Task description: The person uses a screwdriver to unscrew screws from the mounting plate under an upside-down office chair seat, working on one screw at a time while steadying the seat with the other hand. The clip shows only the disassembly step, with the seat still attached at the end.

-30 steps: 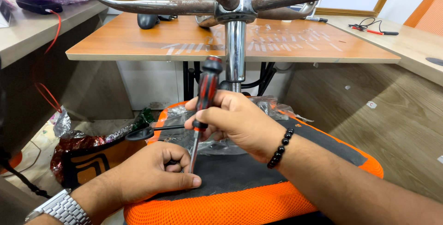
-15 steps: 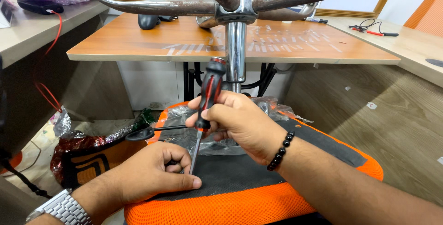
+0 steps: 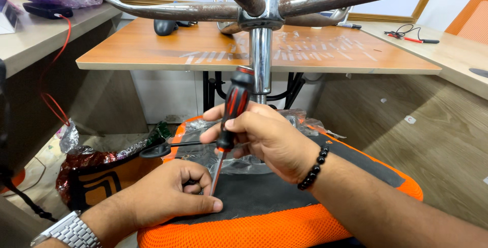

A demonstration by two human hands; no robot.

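The right hand [image 3: 264, 136] is closed around the black-and-red handle of a screwdriver [image 3: 231, 113], its fingers [image 3: 239, 123] wrapped over the lower part of the grip while the upper end of the handle stands free above the knuckles, just in front of the chrome column [image 3: 261, 57] of an upturned chair. The tool leans slightly, its handle up and to the right, and its thin shaft runs down and to the left out of the bottom of the fist. The tip comes down onto the black underside panel [image 3: 264, 194] of the orange mesh seat [image 3: 244, 230], right beside the left hand [image 3: 162, 197]. That hand rests on the panel with its fingers [image 3: 195, 177] curled in and the thumb stretched flat along the edge of the seat; the shaft's end disappears just next to the bent forefinger, so whether those fingers pinch something small at the tip cannot be told. The right wrist wears a black bead bracelet [image 3: 315, 169], the left a metal watch [image 3: 68, 230]. A black lever [image 3: 162, 149] juts out from the seat's left side over crumpled clear plastic wrap [image 3: 239, 164]. Behind stands an orange-topped bench [image 3: 218, 47], well apart from the hands.
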